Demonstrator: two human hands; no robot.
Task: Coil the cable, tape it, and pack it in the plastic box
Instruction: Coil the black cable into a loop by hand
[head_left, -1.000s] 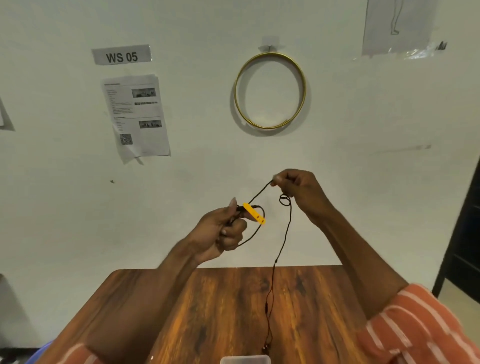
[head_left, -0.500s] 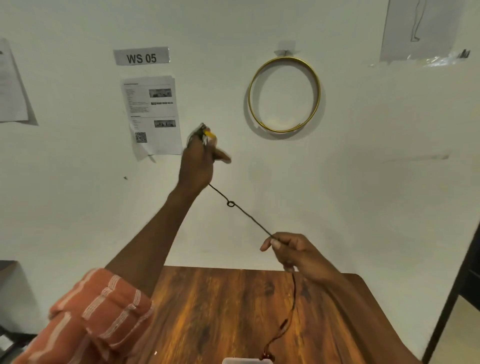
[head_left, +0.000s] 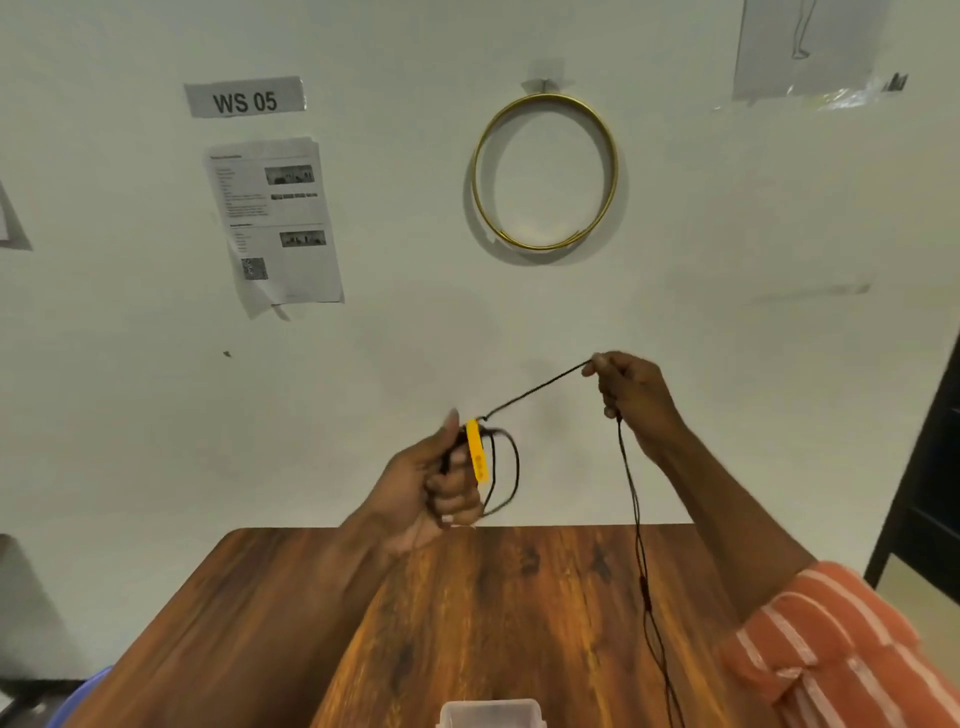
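Coiling step, early I'd say, only a few loops made. My left hand (head_left: 434, 486) is clenched around a small bundle of cable (head_left: 636, 525) loops plus a yellow tag (head_left: 477, 457) that stands roughly upright against the fingers; the loops bulge out to the right of the fist. My right hand (head_left: 631, 397) pinches the cable between thumb and fingertips, higher and to the right of the left.

Key relation: a taut stretch of cable runs from the top of the left fist up and right to the right pinch, then the loose remainder drops nearly straight down from under the right hand, across the wooden table (head_left: 311, 623) and out of the bottom edge. So the slack lies below and right, its long axis near vertical, right hand nearer to it. The next wrap, I judge, needs the right hand to carry its pinch back toward the left fist.

Plastic box (head_left: 493, 713) sits at the near table edge, only its top showing, just left of the hanging cable, apart from both hands. No tape in view. Brass ring (head_left: 545, 171) and papers on the wall behind, nothing between the hands. Risk: the hanging tail could snag on the box
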